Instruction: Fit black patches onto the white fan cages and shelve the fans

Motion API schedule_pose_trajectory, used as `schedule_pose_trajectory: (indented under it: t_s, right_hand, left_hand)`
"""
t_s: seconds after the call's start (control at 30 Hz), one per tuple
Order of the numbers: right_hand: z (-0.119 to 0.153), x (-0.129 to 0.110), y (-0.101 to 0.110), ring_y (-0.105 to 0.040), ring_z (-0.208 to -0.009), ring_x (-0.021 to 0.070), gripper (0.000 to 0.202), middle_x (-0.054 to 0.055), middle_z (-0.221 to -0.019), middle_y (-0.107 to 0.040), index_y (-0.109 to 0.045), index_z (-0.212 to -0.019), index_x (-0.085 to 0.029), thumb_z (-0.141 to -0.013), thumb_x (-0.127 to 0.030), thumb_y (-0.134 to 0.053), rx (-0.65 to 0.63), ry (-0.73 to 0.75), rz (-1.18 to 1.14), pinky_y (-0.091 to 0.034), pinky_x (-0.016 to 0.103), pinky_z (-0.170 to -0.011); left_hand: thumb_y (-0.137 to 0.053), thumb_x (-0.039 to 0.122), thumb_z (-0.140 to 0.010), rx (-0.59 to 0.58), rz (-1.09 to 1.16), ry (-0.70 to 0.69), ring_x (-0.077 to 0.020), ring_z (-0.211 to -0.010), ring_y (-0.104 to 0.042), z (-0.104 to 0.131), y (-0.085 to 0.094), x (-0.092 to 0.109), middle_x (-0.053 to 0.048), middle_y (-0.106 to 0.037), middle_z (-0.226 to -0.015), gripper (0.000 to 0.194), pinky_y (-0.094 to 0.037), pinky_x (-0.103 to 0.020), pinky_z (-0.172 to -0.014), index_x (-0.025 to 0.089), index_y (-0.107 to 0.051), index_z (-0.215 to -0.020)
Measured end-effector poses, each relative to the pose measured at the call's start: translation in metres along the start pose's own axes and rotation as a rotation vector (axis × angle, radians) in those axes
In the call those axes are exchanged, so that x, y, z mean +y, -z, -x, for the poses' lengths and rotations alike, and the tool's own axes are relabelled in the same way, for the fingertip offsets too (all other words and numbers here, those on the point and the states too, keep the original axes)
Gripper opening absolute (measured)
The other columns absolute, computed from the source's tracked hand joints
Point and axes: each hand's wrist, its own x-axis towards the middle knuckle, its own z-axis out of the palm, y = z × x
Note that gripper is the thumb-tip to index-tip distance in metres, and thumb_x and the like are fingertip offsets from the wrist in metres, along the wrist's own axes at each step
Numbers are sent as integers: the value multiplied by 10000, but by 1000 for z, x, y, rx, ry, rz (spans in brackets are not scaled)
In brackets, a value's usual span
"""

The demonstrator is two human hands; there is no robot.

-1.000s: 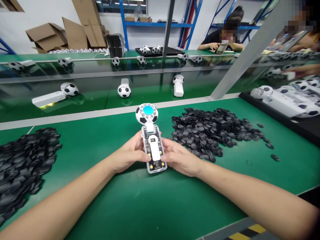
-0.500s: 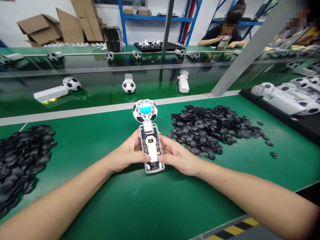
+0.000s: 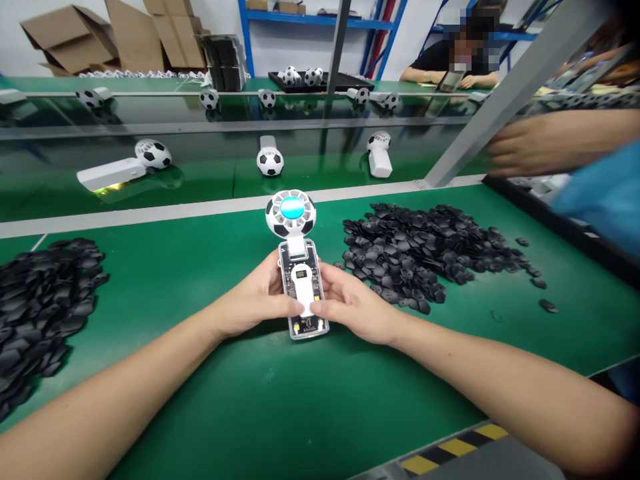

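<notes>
A handheld fan [image 3: 304, 287] with a football-patterned head stands between my two hands above the green bench. Its clear-fronted handle shows a circuit board, a small number display and a white strip. The fan head has a bright blue centre. My left hand [image 3: 263, 293] grips the handle's left side, thumb on the lower white strip. On the other side my right hand [image 3: 355, 303] is closed round the handle, its thumb also near the strip's bottom. The fingers behind the handle are partly hidden.
Piles of small black plastic pieces lie at right [image 3: 410, 253] and left [image 3: 40, 313]. Beyond a metal rail [image 3: 200, 211], several football fans [image 3: 270, 159] rest on a green conveyor. A co-worker's arm [image 3: 560, 140] reaches over a black tray [image 3: 615, 257] at right. A grey post [image 3: 500, 97] slants upward.
A co-worker's arm with a blue sleeve has come in over the right tray. Fans on the near belt have shifted right. Lights now show at the handle's bottom; my hands keep their hold.
</notes>
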Motion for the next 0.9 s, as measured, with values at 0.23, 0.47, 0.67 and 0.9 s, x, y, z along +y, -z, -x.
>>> schedule_pose_trajectory:
  t_s: [0.23,0.47,0.67,0.9]
  right_hand:
    - [0,-1,-1,-561,-1009,186,441,69,-1100,-574,-434,-1102,-172,-729,-232,-662,12,4,18,-417,408,-944]
    - [1,-2,-3,-550,-1010,189,377,80,-1092,-568,-430,-1107,-163,-788,-267,-601,29,18,58,-452,376,-887]
    - [3,-3,-6,-532,-1037,201,419,84,-1123,-540,-409,-1137,-178,-785,-283,-610,25,-34,66,-445,391,-897]
    - [2,-3,-5,-527,-1049,189,425,79,-1149,-538,-436,-1143,-184,-777,-277,-631,31,-60,7,-413,364,-926]
  left_hand:
    - [-666,104,-632,12,-38,13,-240,-991,-541,-1,-1,2,-67,-568,-1081,540,-418,-343,-800,182,-437,-1115]
    - [-676,164,-656,49,-5,44,-242,-928,-570,-1,-2,1,-76,-594,-1010,476,-421,-375,-807,163,-453,-1076]
    - [-687,148,-635,71,11,75,-243,-935,-563,0,0,1,-65,-589,-1015,500,-418,-382,-818,177,-466,-1082]
    - [-718,158,-620,125,102,91,-246,-939,-558,-2,2,-2,-65,-590,-996,483,-394,-392,-848,170,-492,-1047]
